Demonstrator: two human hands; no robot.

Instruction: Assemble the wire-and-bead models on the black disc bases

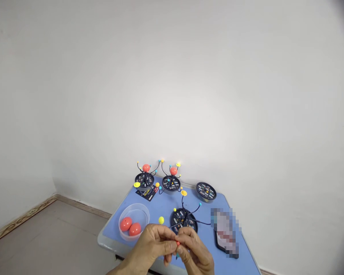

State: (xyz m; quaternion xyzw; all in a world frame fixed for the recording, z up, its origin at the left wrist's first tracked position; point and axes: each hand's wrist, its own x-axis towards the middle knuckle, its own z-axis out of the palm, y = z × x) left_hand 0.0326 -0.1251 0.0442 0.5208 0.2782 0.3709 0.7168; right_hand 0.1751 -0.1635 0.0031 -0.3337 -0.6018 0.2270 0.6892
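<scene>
My left hand (156,244) and my right hand (195,250) meet at the near edge of the table, fingertips pinched together on a small red ball (178,243). A bit of blue shows just under the fingers, too covered to make out. Right behind the hands stands a solar system model with a round black base (176,217). Thin curved black arms rise from it, tipped with a yellow ringed planet (184,193), a blue ball (200,204) and a yellow-green ball (161,220). The fingers cover part of this base.
On the blue table (114,225), a clear round tub (144,206) at left holds two large red balls (135,229). Two models with red centres (146,167) stand at the back, one near a black card (146,194). A bare black base (206,191) and a blurred phone (226,236) lie right.
</scene>
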